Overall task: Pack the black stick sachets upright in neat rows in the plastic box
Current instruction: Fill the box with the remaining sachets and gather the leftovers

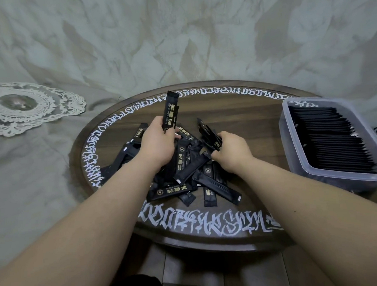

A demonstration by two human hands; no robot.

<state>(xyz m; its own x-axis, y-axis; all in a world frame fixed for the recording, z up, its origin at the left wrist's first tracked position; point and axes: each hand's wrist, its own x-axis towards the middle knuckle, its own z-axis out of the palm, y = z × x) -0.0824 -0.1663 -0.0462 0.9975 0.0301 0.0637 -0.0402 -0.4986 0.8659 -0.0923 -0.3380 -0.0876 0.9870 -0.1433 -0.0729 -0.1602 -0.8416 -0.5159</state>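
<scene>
Two bare hands are seen over a loose pile of black stick sachets [185,171] heaped at the middle of a round wooden table [255,143]. A small bunch of sachets [171,113] is gripped by the left hand [157,142], fingers curled round its lower part, so that the bunch stands nearly upright above the fist. Another few sachets [209,134] are pinched in the right hand [233,149], tilted up and to the left from the fingers; how many are held cannot be told. The pile lies directly beneath and between both hands, its sticks crossed at all angles. Each sachet is shown as a narrow matte black stick with gold printing and a small round emblem. At the table's right edge, well apart from the hands, a clear plastic box [297,159] is set, already filled with upright sachets in close rows. White lettering is painted round the table's rim. A lace doily [28,107] is laid on the pale cloth at the left.
</scene>
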